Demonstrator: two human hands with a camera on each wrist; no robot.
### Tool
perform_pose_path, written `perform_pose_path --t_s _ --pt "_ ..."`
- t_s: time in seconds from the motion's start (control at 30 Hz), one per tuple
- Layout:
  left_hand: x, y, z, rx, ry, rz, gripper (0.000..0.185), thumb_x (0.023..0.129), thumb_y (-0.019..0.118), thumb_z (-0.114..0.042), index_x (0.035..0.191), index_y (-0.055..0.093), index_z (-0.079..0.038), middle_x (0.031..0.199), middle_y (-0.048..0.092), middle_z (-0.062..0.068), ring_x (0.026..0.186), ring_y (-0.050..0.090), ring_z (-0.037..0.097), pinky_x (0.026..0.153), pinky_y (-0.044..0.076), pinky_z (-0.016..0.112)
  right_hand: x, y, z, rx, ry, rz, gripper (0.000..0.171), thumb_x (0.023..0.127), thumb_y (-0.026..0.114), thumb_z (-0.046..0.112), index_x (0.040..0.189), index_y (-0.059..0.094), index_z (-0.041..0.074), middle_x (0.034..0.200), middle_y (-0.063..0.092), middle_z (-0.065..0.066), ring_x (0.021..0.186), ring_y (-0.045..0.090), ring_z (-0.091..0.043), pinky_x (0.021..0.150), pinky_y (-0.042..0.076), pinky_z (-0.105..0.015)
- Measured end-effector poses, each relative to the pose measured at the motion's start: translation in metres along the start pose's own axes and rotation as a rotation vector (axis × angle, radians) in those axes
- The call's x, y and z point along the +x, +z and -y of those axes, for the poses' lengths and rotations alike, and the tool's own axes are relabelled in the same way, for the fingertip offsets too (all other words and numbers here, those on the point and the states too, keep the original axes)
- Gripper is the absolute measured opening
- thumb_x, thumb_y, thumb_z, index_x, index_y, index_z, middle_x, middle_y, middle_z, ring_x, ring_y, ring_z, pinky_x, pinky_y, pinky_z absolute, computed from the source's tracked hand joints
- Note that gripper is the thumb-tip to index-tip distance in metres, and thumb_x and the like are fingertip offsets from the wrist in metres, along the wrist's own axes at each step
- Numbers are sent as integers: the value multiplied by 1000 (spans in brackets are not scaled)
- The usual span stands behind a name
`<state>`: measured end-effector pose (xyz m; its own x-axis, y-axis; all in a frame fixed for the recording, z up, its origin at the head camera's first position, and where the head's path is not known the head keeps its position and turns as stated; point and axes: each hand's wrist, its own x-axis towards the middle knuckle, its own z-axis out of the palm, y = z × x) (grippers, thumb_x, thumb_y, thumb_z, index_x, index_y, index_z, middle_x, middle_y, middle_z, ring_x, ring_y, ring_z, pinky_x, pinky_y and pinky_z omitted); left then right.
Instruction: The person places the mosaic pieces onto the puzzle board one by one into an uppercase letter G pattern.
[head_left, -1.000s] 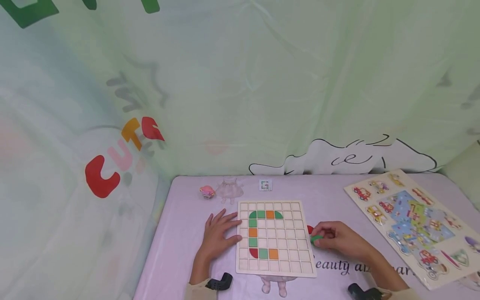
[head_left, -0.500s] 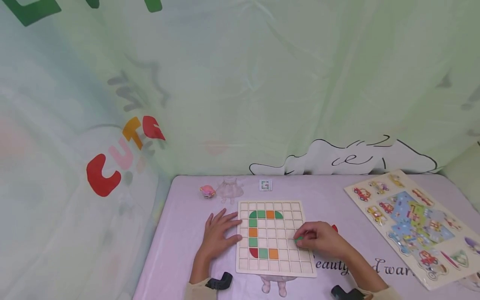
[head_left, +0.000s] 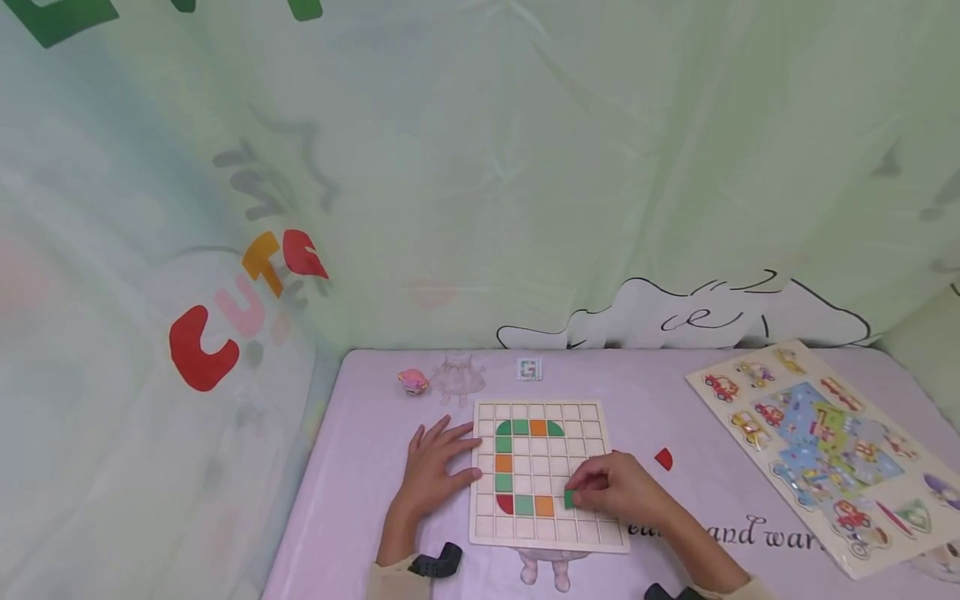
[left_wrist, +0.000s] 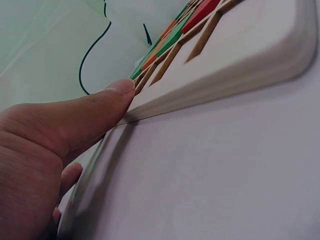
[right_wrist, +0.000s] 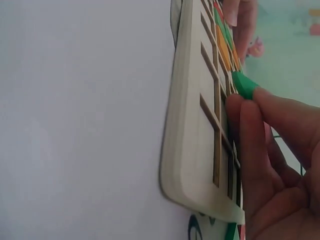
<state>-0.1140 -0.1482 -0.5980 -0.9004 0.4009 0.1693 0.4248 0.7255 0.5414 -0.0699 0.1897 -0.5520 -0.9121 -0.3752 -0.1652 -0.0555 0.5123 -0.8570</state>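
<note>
A wooden grid board [head_left: 549,529] lies on the table, with green, orange and red tiles set in a C-like row pattern on its left side. My right hand [head_left: 618,490] is over the board's lower right part and pinches a green tile [right_wrist: 244,84] between thumb and fingers. In the head view that tile is just right of the orange tile [head_left: 543,506] in the lower row. My left hand [head_left: 435,467] lies at the board's left edge, fingers spread, with the thumb [left_wrist: 112,97] touching the rim. The right hand covers some of the grid squares.
A loose red quarter-round piece [head_left: 664,458] lies right of the board. Behind it are a small card with a G pattern [head_left: 529,369] and a pink toy [head_left: 413,382]. A vehicle picture puzzle board [head_left: 832,450] lies slanted at the right.
My right hand has carried the green tile leftward from beside the board to over the lower grid. The loose red piece has come into view behind it. My left hand stays put.
</note>
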Motion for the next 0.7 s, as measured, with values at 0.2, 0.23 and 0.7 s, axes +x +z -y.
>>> perform_pose_path --t_s 0.2,0.23,0.7 --pt "-1 -2 -2 -16 6 -9 49 88 73 -48 132 70 -28 151 57 -3 151 35 36 119 16 70 3 7 4 -58 -6 2 7 82 84 17 86 78 18 72 69 8 61 56 -5 55 49 -20" --pt "0 -2 -2 -22 6 -10 48 88 73 -47 132 70 -28 151 57 -3 151 35 35 120 15 70 4 8 4 -65 -4 2 7 82 85 18 84 78 19 71 69 9 61 55 -5 54 48 -20" --pt "0 -1 -1 -20 11 -17 48 88 74 -47 132 70 -28 151 57 -2 151 35 35 119 16 70 10 8 2 -109 -10 51 8 82 85 23 79 78 25 67 65 10 64 54 -4 54 45 -20"
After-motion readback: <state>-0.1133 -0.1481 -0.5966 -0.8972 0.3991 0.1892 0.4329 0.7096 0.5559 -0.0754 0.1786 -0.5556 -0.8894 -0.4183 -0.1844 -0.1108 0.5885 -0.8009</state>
